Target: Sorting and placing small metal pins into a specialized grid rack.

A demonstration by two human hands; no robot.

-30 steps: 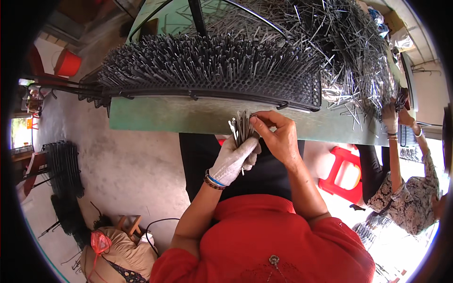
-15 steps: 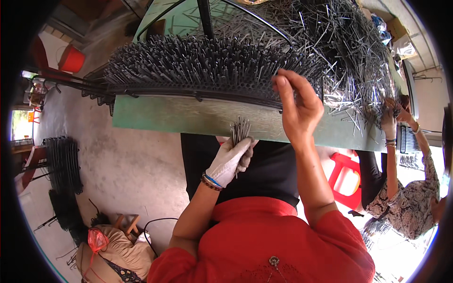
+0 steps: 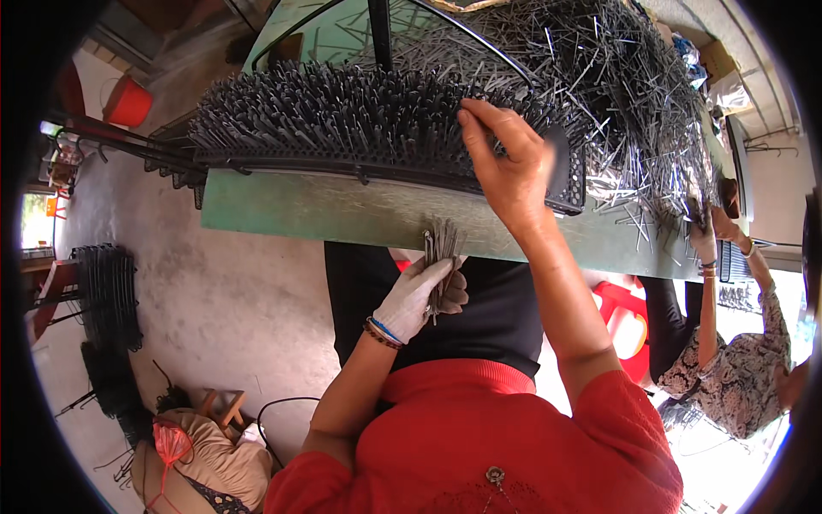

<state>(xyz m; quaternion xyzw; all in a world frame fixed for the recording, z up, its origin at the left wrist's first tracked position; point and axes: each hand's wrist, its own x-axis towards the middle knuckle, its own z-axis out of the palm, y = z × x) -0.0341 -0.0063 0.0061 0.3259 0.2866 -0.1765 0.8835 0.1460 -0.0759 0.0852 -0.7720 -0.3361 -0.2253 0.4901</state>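
My left hand, in a white glove, is closed round a bundle of thin metal strips in front of the table's near edge. A black perforated rack lies across the table, its holes densely filled with upright dark metal pieces. Over the right part of this rack is my bare right hand, thumb and forefinger pinched close together near the tops of the pieces. Whatever is between those fingertips, if anything, is too small to make out. Bare holes show at the rack's right end.
A large heap of loose metal strips covers the back right of the green table. Farther right, another person's hands work at the heap's edge. A red stool stands below; black racks stand at left.
My right hand has moved left and slightly down over the rack, its fingertips now close to the upright pieces. My left hand still holds the bundle, almost unmoved.
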